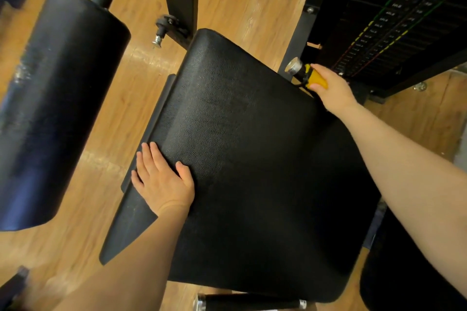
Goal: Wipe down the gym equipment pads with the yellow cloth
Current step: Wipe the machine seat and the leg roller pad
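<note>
Flat left hand (161, 179) presses the pebbled black seat pad (247, 159); right hand (333, 88) grips a yellow-sleeved handle (314, 79).

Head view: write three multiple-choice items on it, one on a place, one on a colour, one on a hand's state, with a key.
1. Where does the left hand rest?
A. on the left edge of the flat seat pad
B. on the roller pad
C. on the weight stack

2. What colour is the handle under the right hand?
A. red
B. yellow
C. blue

3. How is the left hand?
A. clenched in a fist
B. pinching a cloth
C. flat, fingers straight

Key: 1 A, its palm lies on the seat pad's edge; 2 B, yellow shows between the fingers; 3 C, the fingers lie stretched on the pad.
</note>
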Demonstrator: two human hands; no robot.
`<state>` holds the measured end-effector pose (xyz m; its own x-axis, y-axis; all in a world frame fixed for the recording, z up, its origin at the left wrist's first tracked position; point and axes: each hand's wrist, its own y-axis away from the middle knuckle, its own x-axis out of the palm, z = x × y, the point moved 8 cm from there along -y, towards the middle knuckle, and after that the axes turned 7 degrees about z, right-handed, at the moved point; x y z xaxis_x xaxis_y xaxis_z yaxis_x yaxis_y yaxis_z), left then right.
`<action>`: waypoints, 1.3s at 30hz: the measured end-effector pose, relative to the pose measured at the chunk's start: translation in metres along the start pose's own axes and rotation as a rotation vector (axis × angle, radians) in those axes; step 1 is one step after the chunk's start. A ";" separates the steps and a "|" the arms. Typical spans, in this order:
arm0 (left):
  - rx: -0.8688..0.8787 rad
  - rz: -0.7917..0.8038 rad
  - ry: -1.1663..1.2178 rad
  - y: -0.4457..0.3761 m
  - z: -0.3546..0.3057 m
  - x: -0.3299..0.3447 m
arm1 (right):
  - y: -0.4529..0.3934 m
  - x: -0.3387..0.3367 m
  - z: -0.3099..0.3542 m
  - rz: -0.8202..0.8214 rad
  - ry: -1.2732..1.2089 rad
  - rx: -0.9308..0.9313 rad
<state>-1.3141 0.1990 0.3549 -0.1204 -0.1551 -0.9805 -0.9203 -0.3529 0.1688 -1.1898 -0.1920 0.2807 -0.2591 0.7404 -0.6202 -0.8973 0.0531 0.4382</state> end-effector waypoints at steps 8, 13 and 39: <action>-0.002 -0.007 -0.007 0.000 0.000 0.000 | 0.021 -0.013 -0.049 0.000 -0.037 0.138; -0.005 -0.007 -0.017 0.000 -0.001 0.001 | 0.061 -0.024 -0.131 -0.010 -0.034 0.394; -0.006 0.075 0.039 0.002 0.001 0.002 | 0.244 0.095 -0.045 -0.488 0.011 0.349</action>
<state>-1.3162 0.1988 0.3527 -0.1738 -0.2172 -0.9605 -0.9070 -0.3446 0.2421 -1.4496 -0.1387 0.2995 0.1482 0.5682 -0.8094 -0.7438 0.6035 0.2875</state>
